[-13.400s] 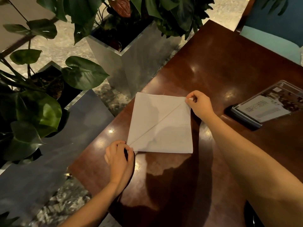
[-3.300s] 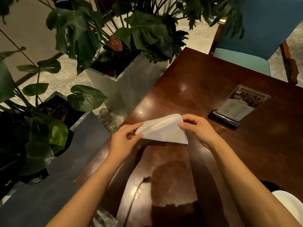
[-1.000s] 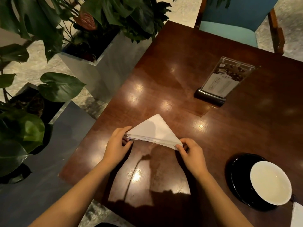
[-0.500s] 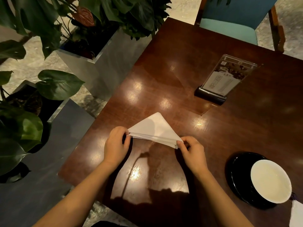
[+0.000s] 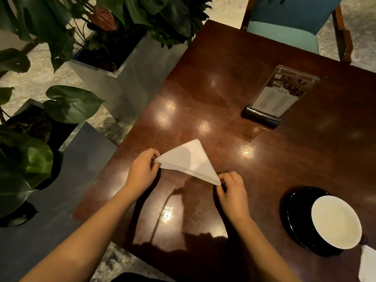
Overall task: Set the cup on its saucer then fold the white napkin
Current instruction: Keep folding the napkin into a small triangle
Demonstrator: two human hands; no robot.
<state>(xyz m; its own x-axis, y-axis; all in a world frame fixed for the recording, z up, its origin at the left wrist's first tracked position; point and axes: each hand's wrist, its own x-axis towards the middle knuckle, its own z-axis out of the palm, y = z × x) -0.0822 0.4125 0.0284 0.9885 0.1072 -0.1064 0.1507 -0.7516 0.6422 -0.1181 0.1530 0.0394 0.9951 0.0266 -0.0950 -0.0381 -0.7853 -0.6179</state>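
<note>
The table (image 5: 223,64) is dark brown wood, and it is shiny with small spots of light on it. A white napkin (image 5: 189,161) folded into a triangle lies on it. The left hand (image 5: 142,171) pinches one corner of the napkin and the right hand (image 5: 234,194) pinches the other, so the long side runs from fingers to fingers, and the tip points away from them. A black saucer (image 5: 295,220) sits on the table to the right of the right hand's fingers, with a cup (image 5: 335,220) on it. A menu stand (image 5: 278,96) stands far past the fingers, off to the right. A bit of white paper (image 5: 368,265) lies at the edge, past the saucer.
</note>
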